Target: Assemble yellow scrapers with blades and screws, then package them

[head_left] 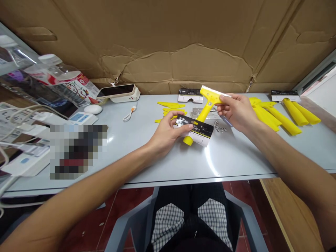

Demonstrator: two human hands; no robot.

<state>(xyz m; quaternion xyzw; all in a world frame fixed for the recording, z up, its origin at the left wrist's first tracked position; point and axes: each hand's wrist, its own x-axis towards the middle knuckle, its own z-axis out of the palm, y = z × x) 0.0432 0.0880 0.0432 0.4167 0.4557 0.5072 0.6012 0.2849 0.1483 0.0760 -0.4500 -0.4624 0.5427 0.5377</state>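
well inside table edge (199, 179), hands (165, 135) (237, 112) on scraper (207, 106)

From here I make out a bright yellow scraper (203, 113) against a black-and-white card (194, 130), on a pale blue-grey tabletop (231, 157). Below, checked cloth (168, 224) looks black and white, I think, over dark red floor tiles (126, 206).

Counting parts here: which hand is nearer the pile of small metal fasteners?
The right hand, just up and right of the fasteners; the left hand is farther, across the yellow scraper.
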